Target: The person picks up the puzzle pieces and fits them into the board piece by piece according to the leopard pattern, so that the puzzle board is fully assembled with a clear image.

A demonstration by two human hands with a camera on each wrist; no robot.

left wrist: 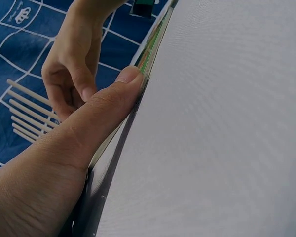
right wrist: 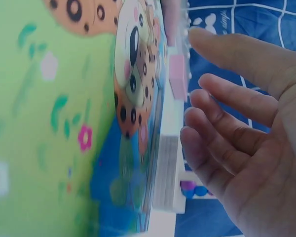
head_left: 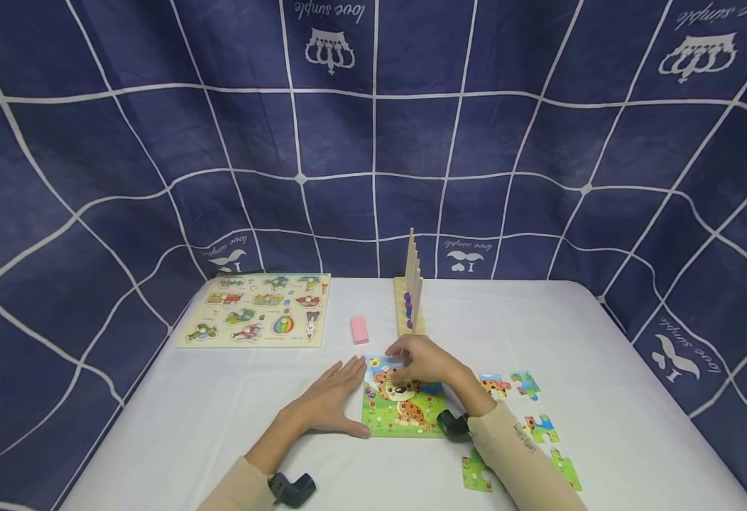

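A square picture board (head_left: 399,419) with a spotted leopard cub on green grass lies on the table in front of me. My left hand (head_left: 331,401) is spread flat along its left side, thumb at the near left corner. In the left wrist view that thumb (left wrist: 111,106) touches the board's edge. Over the board's far part hovers my right hand (head_left: 424,360), fingers loosely bent. The right wrist view shows the right hand (right wrist: 241,113) with a gap between thumb and fingers and nothing visible held. Beneath it is the leopard picture (right wrist: 133,74).
Loose jigsaw pieces (head_left: 542,429) are scattered to the right, partly behind my right forearm. A pink block (head_left: 359,330) lies beyond the board. Behind it stands a wooden peg rack (head_left: 402,312) with purple and blue beads. A vehicle puzzle board (head_left: 252,312) sits at the far left.
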